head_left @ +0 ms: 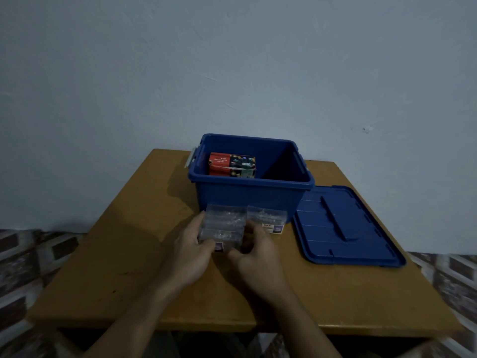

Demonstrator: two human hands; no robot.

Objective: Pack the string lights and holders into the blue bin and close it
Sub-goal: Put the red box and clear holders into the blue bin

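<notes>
An open blue bin (247, 195) stands at the back middle of a wooden table. Inside it, at the left, lies a red and green box of LED string lights (231, 164). In front of the bin sits a clear plastic holder pack (222, 229); my left hand (192, 250) grips its left side and my right hand (254, 250) grips its right side and near edge. A second clear holder pack (268, 217) with a small label lies just to the right, against the bin's front wall. The blue lid (346, 226) lies flat on the table to the right of the bin.
The wooden table (124, 254) stands against a plain pale wall. The lid's near right corner reaches the table's right edge. A patterned tile floor (38, 254) shows on both sides. The bin's white latch handle (190, 156) sticks out at its left.
</notes>
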